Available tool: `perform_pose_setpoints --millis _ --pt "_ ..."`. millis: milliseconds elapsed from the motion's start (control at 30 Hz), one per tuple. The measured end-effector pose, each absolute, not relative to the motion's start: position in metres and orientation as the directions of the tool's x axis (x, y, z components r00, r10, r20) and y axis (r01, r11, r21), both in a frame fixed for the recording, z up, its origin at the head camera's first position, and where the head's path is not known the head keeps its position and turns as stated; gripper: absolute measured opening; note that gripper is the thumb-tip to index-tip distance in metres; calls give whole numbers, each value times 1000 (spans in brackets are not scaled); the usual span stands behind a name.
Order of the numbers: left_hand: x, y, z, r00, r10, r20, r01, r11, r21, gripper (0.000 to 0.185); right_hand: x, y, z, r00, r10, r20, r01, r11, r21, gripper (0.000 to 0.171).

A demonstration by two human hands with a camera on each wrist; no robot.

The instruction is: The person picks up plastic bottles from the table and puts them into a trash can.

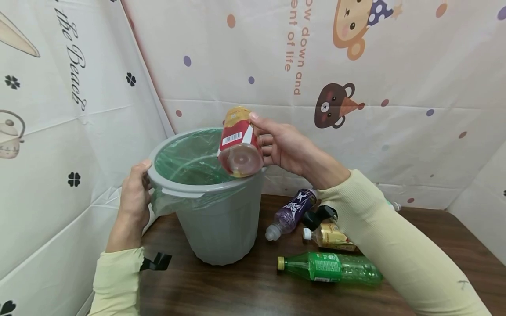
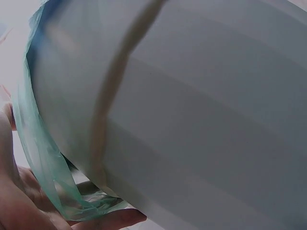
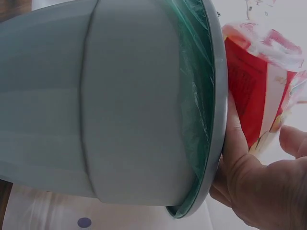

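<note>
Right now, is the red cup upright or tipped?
Tipped: the red cup shows its round end to the head camera; the right wrist view has it crosswise to the bin.

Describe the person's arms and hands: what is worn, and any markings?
The left hand and right hand are bare. The person wears long pale yellow sleeves; the right cuff looks ribbed. A black piece juts out beside each cuff, and a small grey mark shows on the right sleeve.

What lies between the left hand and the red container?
In the head view, the mouth of the grey bin, lined with a green bag, lies between the left hand and the red container in the right hand.
</note>
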State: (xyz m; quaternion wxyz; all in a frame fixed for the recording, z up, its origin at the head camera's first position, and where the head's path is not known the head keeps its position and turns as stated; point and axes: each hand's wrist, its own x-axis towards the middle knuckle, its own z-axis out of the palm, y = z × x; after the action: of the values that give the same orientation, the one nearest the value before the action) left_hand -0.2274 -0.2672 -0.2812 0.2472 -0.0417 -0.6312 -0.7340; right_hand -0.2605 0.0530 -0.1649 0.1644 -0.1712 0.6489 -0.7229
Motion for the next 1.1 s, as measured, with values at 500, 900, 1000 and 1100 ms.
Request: perform_pose_setpoints --millis 500,900,1000,1100 --pt "-227 -267 -281 -876 -316 365 410 -87 908 31 -259 57 -164 -856 -517 18 30 -85 -996 62" --pt "-227 -268 -282 -877 -309 369 410 -80 908 31 -256 65 -167 -821 -566 76 -21 -103 -994 57" --pt "-227 -268 -282 -877 -308 369 412 -87 907 31 -254 69 -168 -819 -566 98 -38 -116 -992 56" --pt "-227 -268 -282 -877 -307 370 415 -94 905 31 -253 73 -169 -817 -565 115 -53 -125 -991 56"
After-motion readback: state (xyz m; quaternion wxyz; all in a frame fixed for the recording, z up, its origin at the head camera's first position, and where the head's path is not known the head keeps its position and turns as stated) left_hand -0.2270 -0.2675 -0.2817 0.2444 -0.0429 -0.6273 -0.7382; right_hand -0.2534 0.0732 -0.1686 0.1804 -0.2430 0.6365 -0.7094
